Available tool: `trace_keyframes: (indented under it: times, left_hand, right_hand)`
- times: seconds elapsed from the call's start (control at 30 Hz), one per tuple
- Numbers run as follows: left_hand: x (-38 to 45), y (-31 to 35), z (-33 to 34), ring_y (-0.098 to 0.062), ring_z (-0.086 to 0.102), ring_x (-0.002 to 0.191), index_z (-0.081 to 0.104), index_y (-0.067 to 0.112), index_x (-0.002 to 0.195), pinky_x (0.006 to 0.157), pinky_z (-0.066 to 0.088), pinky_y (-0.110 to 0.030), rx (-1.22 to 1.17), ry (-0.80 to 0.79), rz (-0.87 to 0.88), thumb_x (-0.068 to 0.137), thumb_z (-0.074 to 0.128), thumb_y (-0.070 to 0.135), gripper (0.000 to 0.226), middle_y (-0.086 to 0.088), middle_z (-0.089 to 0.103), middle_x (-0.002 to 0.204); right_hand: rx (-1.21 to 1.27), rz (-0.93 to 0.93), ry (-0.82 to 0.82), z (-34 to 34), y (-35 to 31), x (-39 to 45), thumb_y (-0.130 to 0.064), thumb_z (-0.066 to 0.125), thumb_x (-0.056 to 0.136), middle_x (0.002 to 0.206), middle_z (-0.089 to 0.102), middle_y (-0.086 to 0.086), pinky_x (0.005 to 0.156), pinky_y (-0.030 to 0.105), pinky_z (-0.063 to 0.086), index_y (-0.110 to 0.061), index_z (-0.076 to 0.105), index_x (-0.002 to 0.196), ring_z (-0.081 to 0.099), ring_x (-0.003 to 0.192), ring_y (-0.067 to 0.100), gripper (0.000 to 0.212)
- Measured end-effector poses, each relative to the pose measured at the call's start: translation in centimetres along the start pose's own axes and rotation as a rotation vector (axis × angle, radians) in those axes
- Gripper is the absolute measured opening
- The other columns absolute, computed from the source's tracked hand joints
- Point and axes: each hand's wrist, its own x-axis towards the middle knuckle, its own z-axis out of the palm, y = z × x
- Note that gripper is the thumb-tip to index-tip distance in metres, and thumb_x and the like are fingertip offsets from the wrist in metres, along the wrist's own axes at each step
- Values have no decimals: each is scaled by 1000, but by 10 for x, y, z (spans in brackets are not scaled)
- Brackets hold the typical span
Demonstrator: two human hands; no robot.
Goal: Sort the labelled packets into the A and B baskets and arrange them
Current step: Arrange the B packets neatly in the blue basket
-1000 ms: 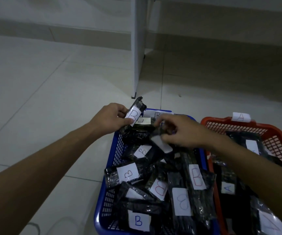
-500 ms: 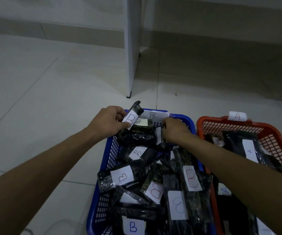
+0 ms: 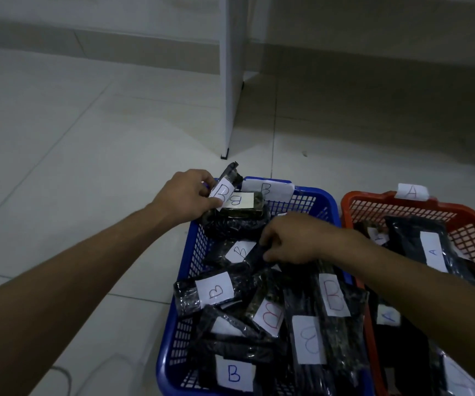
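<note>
A blue basket (image 3: 313,200) tagged B holds several black packets with white B labels. An orange basket (image 3: 458,215) tagged A stands to its right with black packets labelled A. My left hand (image 3: 186,197) grips an upright B packet (image 3: 224,187) at the blue basket's far left corner. My right hand (image 3: 296,238) pinches the end of another black packet (image 3: 254,254) in the middle of the blue basket. Its label is hidden.
Both baskets stand on a pale tiled floor. A white furniture leg (image 3: 229,81) stands just beyond the blue basket. A wall with a skirting runs along the back. Open floor lies to the left.
My right hand has come back from the basket's far end to its middle and now pinches a black packet. My left hand keeps its hold on the upright B packet.
</note>
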Motion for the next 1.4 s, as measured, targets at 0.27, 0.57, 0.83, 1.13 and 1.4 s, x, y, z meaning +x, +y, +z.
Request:
trace_keyframes:
  times: [0.27, 0.57, 0.83, 1.13, 1.4]
  left_hand:
    - [2, -3, -2, -15, 69, 80, 57, 21, 102, 72, 56, -30, -74, -23, -22, 84, 74, 27, 25, -4, 72, 97]
    - [0, -2, 1, -19, 68, 89, 57, 17, 108, 79, 58, -37, -37, -81, -42, 84, 75, 27, 31, -7, 72, 108]
    - [2, 3, 3, -16, 66, 85, 56, 21, 103, 66, 53, -25, 71, -73, 9, 82, 77, 28, 31, -4, 73, 106]
    - [1, 3, 0, -14, 67, 83, 59, 18, 103, 71, 54, -27, 18, -74, -5, 80, 78, 27, 31, -2, 73, 98]
    - [-3, -5, -10, -19, 66, 72, 62, 8, 104, 73, 55, -38, -240, -75, -71, 84, 75, 16, 24, -3, 71, 88]
  right_hand:
    - [-219, -40, -16, 15, -21, 11, -28, 57, 98, 133, 54, 12, 81, 33, 40, -17, 36, 144, 55, 117, 29, 52]
    - [233, 245, -75, 29, -36, 27, -33, 55, 99, 136, 53, 12, 87, 28, 45, -7, 42, 141, 55, 120, 27, 51]
    - [334, 320, -86, 35, -35, 25, -45, 64, 91, 145, 46, 14, 98, 34, 43, -5, 24, 149, 49, 128, 30, 81]
    - [975, 296, 42, 14, -31, -1, -30, 62, 96, 82, 63, -3, 54, 19, 41, -20, 58, 85, 57, 69, 10, 15]
    - [1206, 294, 39, -21, -3, -29, -9, 60, 94, 85, 67, 10, 68, 32, 61, -9, 62, 90, 66, 75, 21, 4]
